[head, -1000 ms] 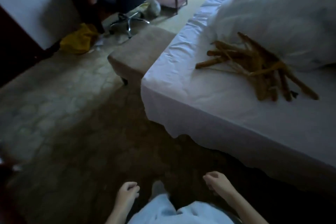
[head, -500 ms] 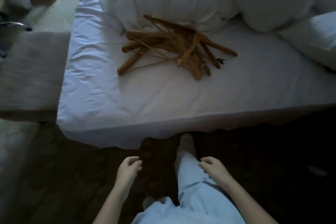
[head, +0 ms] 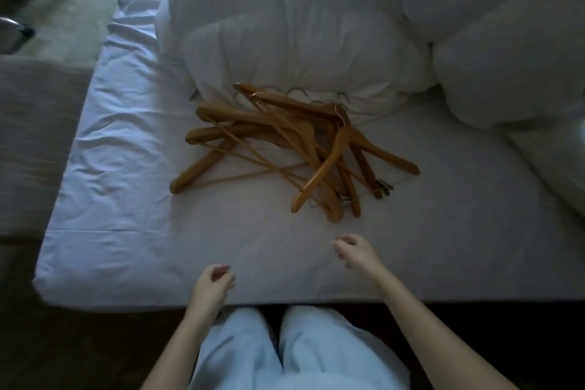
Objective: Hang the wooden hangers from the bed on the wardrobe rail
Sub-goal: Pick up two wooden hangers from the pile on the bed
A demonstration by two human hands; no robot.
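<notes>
Several wooden hangers (head: 294,149) lie in a tangled pile on the white bed (head: 133,225), just in front of a bunched white duvet. Their metal hooks point toward the duvet, and some have clip bars. My left hand (head: 210,286) hovers over the bed's near edge, fingers loosely curled and empty. My right hand (head: 356,252) reaches further in, a short way below the pile, fingers half curled and holding nothing. Neither hand touches a hanger. The wardrobe rail is out of view.
A white duvet (head: 300,41) and pillows (head: 506,73) fill the back and right of the bed. A grey upholstered bench (head: 34,142) stands against the bed's left side. A chair base (head: 15,32) shows at the far left. My legs in light trousers stand at the bed's edge.
I have turned and stepped up to the bed, so the pile is now straight ahead and close. Both hands have risen from my sides over the mattress, the right one nearest the hangers.
</notes>
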